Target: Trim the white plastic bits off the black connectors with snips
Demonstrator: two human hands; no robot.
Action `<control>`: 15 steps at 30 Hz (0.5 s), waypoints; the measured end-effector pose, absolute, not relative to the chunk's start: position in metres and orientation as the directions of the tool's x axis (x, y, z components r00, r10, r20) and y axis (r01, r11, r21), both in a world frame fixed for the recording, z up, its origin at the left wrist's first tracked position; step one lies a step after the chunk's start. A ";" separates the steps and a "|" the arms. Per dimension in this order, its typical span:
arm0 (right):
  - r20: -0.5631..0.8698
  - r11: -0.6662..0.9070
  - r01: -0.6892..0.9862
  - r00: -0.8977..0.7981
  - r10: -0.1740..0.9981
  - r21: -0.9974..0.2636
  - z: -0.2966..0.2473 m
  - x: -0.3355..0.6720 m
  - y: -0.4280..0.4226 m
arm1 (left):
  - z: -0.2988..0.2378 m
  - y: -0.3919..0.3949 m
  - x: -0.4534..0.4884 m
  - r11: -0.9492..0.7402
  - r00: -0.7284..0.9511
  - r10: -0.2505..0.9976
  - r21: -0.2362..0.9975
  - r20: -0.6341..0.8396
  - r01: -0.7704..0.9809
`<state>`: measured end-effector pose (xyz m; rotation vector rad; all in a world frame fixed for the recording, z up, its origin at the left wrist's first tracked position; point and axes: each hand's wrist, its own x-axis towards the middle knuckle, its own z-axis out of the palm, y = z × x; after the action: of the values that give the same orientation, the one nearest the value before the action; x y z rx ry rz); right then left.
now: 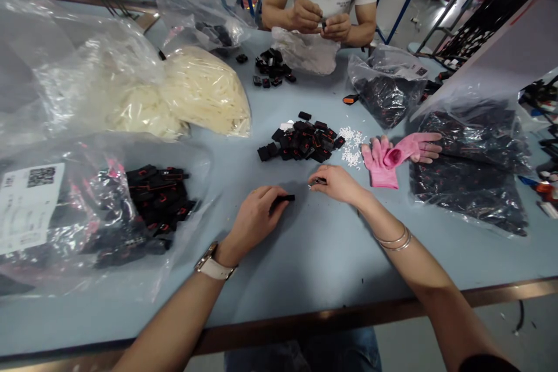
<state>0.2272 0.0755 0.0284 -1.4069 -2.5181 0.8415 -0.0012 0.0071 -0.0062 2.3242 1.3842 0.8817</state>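
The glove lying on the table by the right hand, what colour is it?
Pink. The glove lies on the blue-grey table, clearest in the head view.

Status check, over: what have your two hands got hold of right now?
Left hand pinching a small black plastic part. Right hand holding another small piece, too small to identify. Pile of black parts just beyond; nothing between.
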 end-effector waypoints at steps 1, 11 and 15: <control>-0.152 0.402 0.747 -0.550 0.821 -0.530 0.029 0.227 0.075 | -0.006 0.007 -0.001 -0.495 0.349 0.867 0.535 0.355 0.685; -0.147 0.536 0.769 -0.609 0.779 -0.349 0.036 0.223 0.067 | -0.007 0.007 -0.002 -0.488 0.348 0.872 0.542 0.345 0.685; -0.164 0.598 0.777 -0.627 0.762 -0.194 0.035 0.217 0.061 | -0.007 0.007 -0.002 -0.492 0.345 0.869 0.535 0.356 0.687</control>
<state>0.2166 0.0609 0.0350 -1.3810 -2.8648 0.3980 -0.0017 0.0073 -0.0071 2.3212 1.3877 0.8873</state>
